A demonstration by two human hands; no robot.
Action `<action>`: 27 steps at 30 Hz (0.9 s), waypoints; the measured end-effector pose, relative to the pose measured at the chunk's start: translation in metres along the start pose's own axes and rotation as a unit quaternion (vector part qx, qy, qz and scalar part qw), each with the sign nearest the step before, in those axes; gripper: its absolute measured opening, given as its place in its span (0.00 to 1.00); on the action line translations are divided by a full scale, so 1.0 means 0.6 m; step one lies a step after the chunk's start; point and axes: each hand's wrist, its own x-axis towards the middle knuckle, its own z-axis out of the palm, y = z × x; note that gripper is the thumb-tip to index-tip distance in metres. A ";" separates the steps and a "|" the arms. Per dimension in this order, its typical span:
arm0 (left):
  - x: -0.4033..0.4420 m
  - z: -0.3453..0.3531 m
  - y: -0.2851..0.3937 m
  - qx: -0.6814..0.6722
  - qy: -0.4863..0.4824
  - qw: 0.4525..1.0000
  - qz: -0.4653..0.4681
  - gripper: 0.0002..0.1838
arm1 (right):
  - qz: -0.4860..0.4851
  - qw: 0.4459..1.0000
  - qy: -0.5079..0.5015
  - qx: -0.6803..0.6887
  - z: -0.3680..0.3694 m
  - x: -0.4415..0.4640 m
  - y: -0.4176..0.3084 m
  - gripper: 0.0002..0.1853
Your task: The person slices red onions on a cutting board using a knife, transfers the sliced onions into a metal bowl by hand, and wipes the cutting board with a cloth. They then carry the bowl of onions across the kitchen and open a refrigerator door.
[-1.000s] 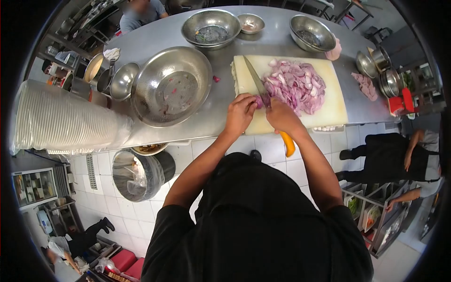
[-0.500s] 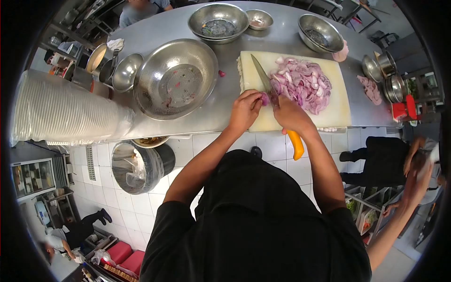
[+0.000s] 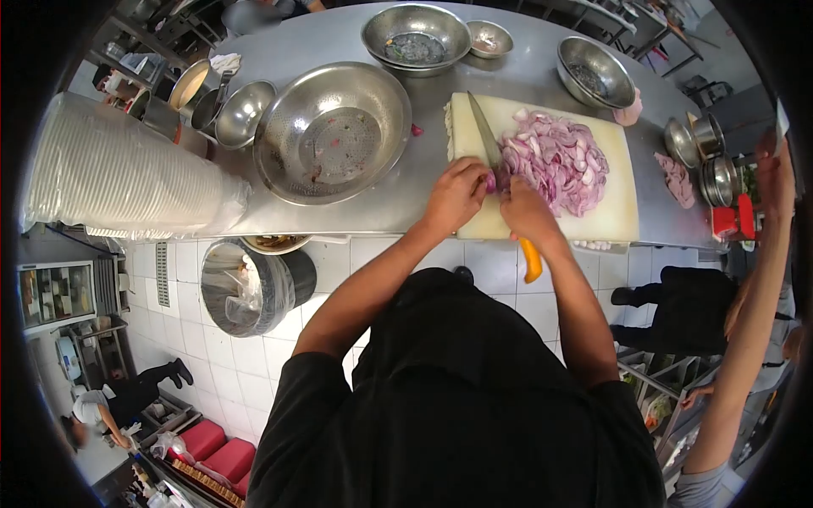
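My right hand (image 3: 527,210) is closed around the yellow handle of a kitchen knife (image 3: 483,127), whose long blade points away from me over the pale cutting board (image 3: 623,207). Pinched in the fingers of my left hand (image 3: 457,196) is a small piece of red onion (image 3: 490,181), right beside the blade's left face. My fingers partly hide that piece. To the right of the knife, a large heap of sliced red onion (image 3: 563,161) covers much of the board.
A big perforated steel bowl (image 3: 394,127) stands left of the board, with smaller bowls (image 3: 415,38) behind. Stacked plastic containers (image 3: 127,178) occupy the table's left end. A lined bin (image 3: 233,292) is on the floor. Another person's arm (image 3: 737,364) reaches up at right.
The view has shifted, so the table items sit slightly further right. My hands remain at the knife and onion piece. The other person's arm at the right has risen higher.
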 end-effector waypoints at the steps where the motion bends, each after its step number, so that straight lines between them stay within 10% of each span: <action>1: 0.001 -0.002 0.001 0.034 0.009 0.998 0.046 0.12 | -0.010 1.000 0.008 0.001 -0.001 0.000 0.007 0.16; 7: 0.041 -0.037 0.003 0.093 -0.214 0.972 -0.023 0.09 | 0.004 1.000 -0.011 -0.010 -0.012 -0.003 0.000 0.17; 10: 0.032 -0.038 0.008 -0.067 -0.177 0.947 -0.260 0.09 | -0.001 1.000 -0.003 -0.001 -0.012 -0.010 -0.006 0.16; 27: 0.002 0.016 0.027 -0.095 0.019 0.943 -0.319 0.08 | -0.005 1.000 -0.014 0.009 0.026 -0.012 0.010 0.15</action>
